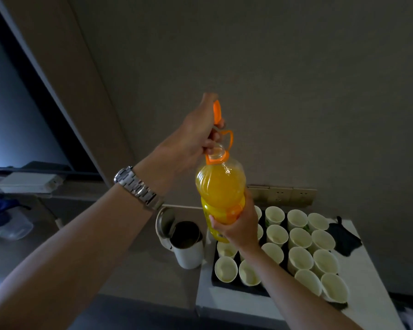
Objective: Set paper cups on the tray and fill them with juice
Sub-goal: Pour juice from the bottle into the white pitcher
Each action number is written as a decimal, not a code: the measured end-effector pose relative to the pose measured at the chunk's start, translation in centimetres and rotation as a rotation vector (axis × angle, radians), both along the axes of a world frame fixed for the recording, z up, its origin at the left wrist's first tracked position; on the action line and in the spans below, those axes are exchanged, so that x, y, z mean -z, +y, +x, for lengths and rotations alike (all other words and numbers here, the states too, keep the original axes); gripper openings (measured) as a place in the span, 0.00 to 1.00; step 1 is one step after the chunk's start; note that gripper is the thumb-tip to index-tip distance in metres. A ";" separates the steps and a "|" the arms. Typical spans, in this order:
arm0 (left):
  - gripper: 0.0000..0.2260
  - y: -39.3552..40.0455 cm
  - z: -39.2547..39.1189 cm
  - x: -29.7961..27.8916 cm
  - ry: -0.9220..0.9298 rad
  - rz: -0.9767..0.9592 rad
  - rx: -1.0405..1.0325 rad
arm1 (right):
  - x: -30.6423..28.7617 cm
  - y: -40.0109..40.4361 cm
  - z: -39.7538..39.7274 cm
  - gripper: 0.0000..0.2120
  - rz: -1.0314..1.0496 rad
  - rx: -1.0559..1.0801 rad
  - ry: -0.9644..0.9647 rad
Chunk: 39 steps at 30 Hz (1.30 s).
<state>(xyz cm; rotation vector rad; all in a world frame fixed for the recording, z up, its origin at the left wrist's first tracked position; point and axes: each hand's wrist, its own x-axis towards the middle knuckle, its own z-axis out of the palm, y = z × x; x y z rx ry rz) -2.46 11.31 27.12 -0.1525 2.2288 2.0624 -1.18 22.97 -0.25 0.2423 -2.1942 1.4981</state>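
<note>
I hold a large clear bottle of orange juice (221, 184) upright in the air above the counter. My right hand (236, 228) grips its lower body from below. My left hand (198, 132) is at the open neck, holding the orange cap (217, 112) lifted just above the mouth; an orange carry handle (229, 139) hangs from the neck ring. Below and to the right, several white paper cups (301, 238) stand upright in rows on a black tray (239, 285). The cups look empty.
A white kettle (188, 244) with its lid open stands just left of the tray. The tray sits on a pale counter (227, 303). A dark cloth (343, 236) lies right of the cups. Wall sockets (281, 194) are behind them. A window is on the left.
</note>
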 end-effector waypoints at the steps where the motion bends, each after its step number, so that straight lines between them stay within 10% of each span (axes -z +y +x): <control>1: 0.23 0.0 0.2 0.1 0.002 0.005 -0.003 | -0.1 0.2 0.4 0.50 -0.004 0.004 0.009; 39: 0.21 -6.9 -0.1 17.3 -0.446 0.195 -0.251 | -1.5 8.4 3.1 0.54 0.924 -0.449 -0.530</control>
